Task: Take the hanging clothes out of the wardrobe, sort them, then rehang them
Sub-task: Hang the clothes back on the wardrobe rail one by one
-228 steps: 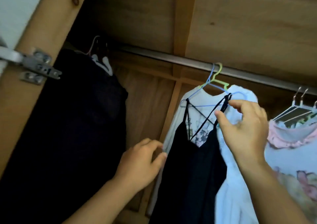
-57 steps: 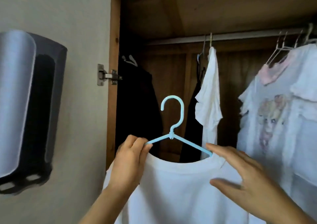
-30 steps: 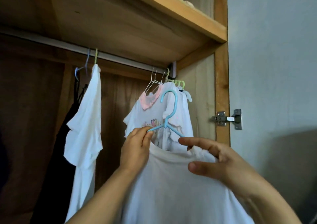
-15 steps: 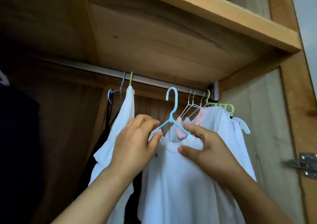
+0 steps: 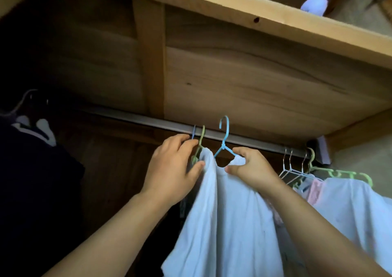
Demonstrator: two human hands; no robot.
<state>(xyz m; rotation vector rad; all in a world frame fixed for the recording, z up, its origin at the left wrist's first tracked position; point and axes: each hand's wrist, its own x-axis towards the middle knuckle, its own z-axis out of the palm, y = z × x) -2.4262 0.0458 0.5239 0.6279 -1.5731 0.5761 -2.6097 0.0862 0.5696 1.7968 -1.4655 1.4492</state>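
1. Your wardrobe (image 5: pixel 244 79) is bare planed wood, with flat grained boards overhead and a thick pale shelf (image 5: pixel 275 20) running across the top edge; something small, rounded and pale lilac (image 5: pixel 314 4) sits on that shelf.
2. The white T-shirt (image 5: pixel 224 223) you hold up is soft, matte cotton, bunched at the shoulders and falling in loose folds below your hands, just under the rail.
3. To your left hangs a dark garment (image 5: pixel 36 181), almost black, its shape lost in shadow.
4. To your right hang more clothes (image 5: pixel 350 202), white and pale pink, on thin metal hangers and a green plastic one.
5. The rail (image 5: pixel 250 139) is a straight, dull grey metal bar running under the boards.
6. Your left hand (image 5: pixel 176 168) is raised with the wrist bent back; its fingers curl round the T-shirt's left shoulder, thumb pressed into the cloth, beside the hooks of an olive hanger and a thin blue hanger already on the rail.
7. Your right hand (image 5: pixel 248 168) pinches the bunched cloth at the T-shirt's right shoulder, thumb underneath, fingers curled over.
8. The blue hanger (image 5: pixel 223 143) is slim, smooth plastic with a rounded hook; the hook stands in front of the rail between your hands, and you cannot tell whether it has caught.
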